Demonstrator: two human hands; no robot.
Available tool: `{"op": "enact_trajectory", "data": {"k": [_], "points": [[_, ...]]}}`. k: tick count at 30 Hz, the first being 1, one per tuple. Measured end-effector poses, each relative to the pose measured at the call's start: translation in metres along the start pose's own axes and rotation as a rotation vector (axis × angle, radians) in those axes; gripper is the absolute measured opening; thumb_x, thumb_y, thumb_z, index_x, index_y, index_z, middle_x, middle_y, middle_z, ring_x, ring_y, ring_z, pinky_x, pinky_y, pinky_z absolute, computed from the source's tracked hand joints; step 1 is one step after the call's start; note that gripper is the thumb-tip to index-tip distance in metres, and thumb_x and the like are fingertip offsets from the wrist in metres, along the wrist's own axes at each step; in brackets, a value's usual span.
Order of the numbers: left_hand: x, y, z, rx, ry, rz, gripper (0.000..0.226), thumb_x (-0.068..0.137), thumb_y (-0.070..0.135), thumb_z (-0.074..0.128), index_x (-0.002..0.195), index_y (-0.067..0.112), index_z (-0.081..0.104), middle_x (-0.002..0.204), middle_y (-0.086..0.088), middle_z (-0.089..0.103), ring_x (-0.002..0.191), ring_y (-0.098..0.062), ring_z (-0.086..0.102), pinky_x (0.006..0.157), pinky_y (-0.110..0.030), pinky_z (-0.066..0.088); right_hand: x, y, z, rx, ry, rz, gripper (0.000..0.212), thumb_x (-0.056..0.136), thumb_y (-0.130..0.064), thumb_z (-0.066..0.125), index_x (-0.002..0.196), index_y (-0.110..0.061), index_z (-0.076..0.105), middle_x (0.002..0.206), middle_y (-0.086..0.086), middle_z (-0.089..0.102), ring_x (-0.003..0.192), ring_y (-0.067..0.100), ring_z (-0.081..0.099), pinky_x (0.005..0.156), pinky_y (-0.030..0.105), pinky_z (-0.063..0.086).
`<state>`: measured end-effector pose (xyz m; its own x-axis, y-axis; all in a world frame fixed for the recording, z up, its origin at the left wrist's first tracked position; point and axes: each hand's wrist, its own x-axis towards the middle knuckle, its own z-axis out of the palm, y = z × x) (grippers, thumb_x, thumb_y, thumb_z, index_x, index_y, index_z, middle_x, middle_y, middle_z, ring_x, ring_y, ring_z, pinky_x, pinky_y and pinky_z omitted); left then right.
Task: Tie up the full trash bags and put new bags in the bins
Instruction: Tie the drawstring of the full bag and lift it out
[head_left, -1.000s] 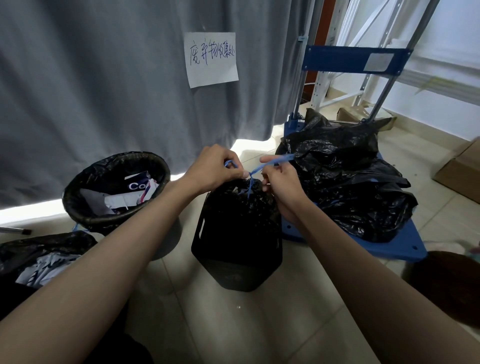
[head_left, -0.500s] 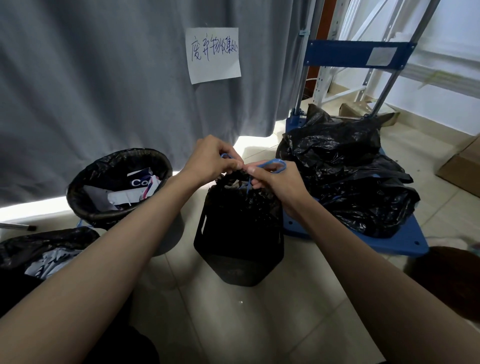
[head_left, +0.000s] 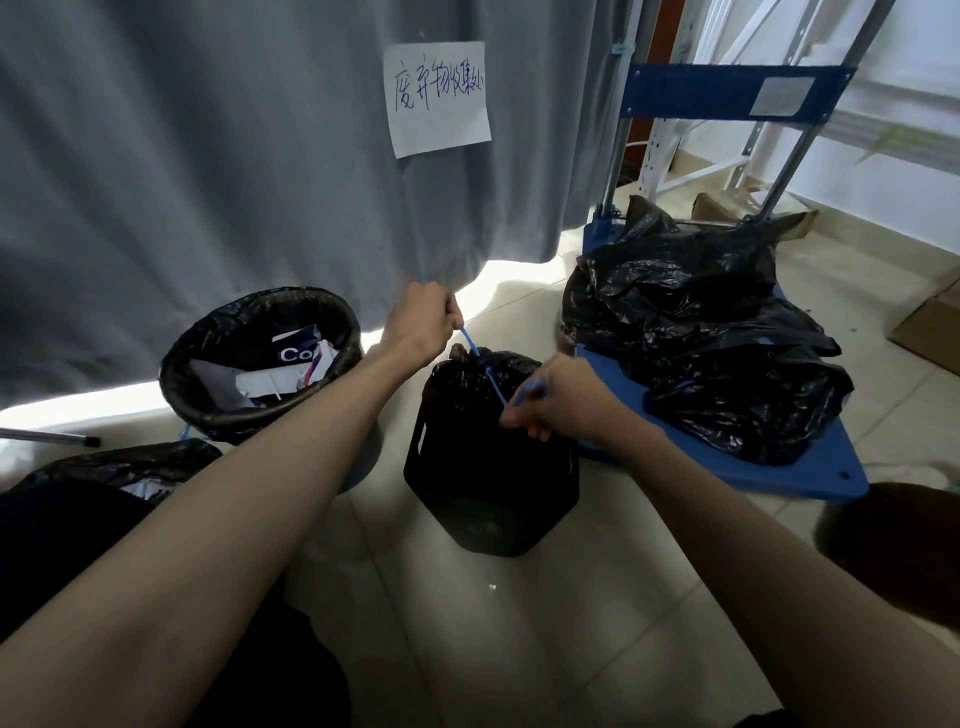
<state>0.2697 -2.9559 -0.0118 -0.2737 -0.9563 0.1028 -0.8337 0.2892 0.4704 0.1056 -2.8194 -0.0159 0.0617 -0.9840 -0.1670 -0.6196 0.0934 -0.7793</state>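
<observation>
Item 1, nearest me: two bare forearms, reaching forward over pale floor tile (head_left: 498, 623).

Item 2: right hand (head_left: 558, 397), fingers curled and pinching one end of a blue drawstring (head_left: 491, 379), held low beside the bag's near right edge.

Item 3: left hand (head_left: 421, 322), closed in a fist round the other end of the same drawstring, raised up and to the far left of the bag mouth. I saw the string drawn taut between the two hands, crossing the gathered neck.

Item 4: black trash bag (head_left: 483, 374), mouth bunched shut, seated in a dark square bin (head_left: 488, 488) directly below and between the hands.

Item 5: partly visible black bag holding paper (head_left: 119, 467), to the near left of the left forearm.

Item 6: round bin (head_left: 260, 364) lined in black, to the left of the left hand, holding paper scraps. Its liner was untied.

Item 7: heap of black bags (head_left: 701, 338), to the right of the right hand, resting on a blue platform cart (head_left: 727, 467).

Item 8: cardboard box (head_left: 930, 332), at the far right edge.

Item 9, farthest: grey curtain (head_left: 208, 156) beyond both hands, bearing a handwritten paper sign (head_left: 439, 98); cart handle frame (head_left: 727, 96) to its right.
</observation>
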Motion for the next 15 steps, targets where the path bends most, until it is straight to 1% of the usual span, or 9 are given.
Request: {"op": "enact_trajectory", "data": {"k": [1,3,7,8,10,12,13,15], "points": [[0.000,-0.003,0.004,0.007,-0.010,-0.010,0.018,0.084,0.002,0.062,0.077,0.017,0.071,0.084,-0.003,0.071,0.087,-0.025,0.066,0.080,-0.039,0.054,-0.001,0.001,0.003,-0.013,-0.033,0.001,0.017,0.078,-0.011,0.080,0.086,0.003,0.076,0.057,0.008,0.065,0.041,0.006,0.058,0.047,0.016,0.050],[0.000,-0.009,0.013,0.020,-0.014,-0.020,0.019,0.084,0.001,0.060,0.078,0.016,0.070,0.089,-0.004,0.072,0.088,-0.026,0.066,0.080,-0.039,0.054,-0.004,0.003,0.008,-0.040,-0.107,0.009,0.016,0.078,-0.011,0.080,0.088,0.001,0.076,0.061,0.010,0.067,0.045,0.009,0.061,0.050,0.016,0.052],[0.001,-0.012,0.023,0.057,-0.021,0.002,0.022,0.082,-0.002,0.057,0.078,0.016,0.069,0.089,-0.004,0.072,0.087,-0.025,0.065,0.079,-0.039,0.054,-0.009,0.009,0.016,-0.027,-0.202,0.023,0.016,0.079,-0.012,0.078,0.089,-0.001,0.075,0.057,-0.001,0.065,0.042,0.000,0.060,0.050,0.011,0.047],[0.002,-0.013,0.024,0.070,-0.016,0.005,0.023,0.081,-0.003,0.056,0.078,0.017,0.068,0.089,-0.004,0.071,0.086,-0.025,0.065,0.078,-0.038,0.054,-0.010,0.011,0.015,-0.017,-0.208,0.017,0.015,0.079,-0.012,0.078,0.089,-0.002,0.076,0.058,-0.001,0.066,0.043,0.001,0.060,0.050,0.010,0.047],[0.006,-0.016,0.027,0.069,0.016,-0.022,0.025,0.081,-0.003,0.055,0.078,0.018,0.069,0.087,-0.003,0.070,0.085,-0.025,0.065,0.072,-0.034,0.051,-0.010,0.013,0.011,0.027,-0.203,-0.002,0.013,0.079,-0.012,0.078,0.088,-0.003,0.076,0.064,0.006,0.069,0.048,0.005,0.063,0.053,0.012,0.048],[0.009,-0.016,0.026,-0.003,0.051,-0.073,0.023,0.082,0.002,0.059,0.075,0.020,0.070,0.077,0.001,0.066,0.079,-0.024,0.064,0.066,-0.029,0.044,-0.009,0.015,0.003,0.147,-0.206,0.000,0.013,0.081,-0.010,0.076,0.090,-0.001,0.076,0.073,0.012,0.071,0.055,0.010,0.065,0.056,0.015,0.051],[0.011,-0.016,0.024,-0.064,0.054,-0.088,0.019,0.083,0.006,0.063,0.073,0.022,0.070,0.073,0.001,0.065,0.077,-0.022,0.064,0.065,-0.028,0.043,-0.009,0.015,0.000,0.226,-0.206,0.007,0.013,0.082,-0.009,0.075,0.092,0.000,0.075,0.075,0.013,0.071,0.058,0.011,0.065,0.057,0.016,0.051],[0.015,-0.015,0.014,-0.234,0.042,-0.090,0.016,0.079,0.014,0.073,0.067,0.024,0.068,0.067,0.001,0.066,0.071,-0.019,0.063,0.065,-0.029,0.047,-0.006,0.015,-0.006,0.369,-0.148,0.017,0.013,0.083,-0.008,0.073,0.092,0.002,0.074,0.075,0.012,0.070,0.062,0.013,0.066,0.058,0.018,0.053]]}}
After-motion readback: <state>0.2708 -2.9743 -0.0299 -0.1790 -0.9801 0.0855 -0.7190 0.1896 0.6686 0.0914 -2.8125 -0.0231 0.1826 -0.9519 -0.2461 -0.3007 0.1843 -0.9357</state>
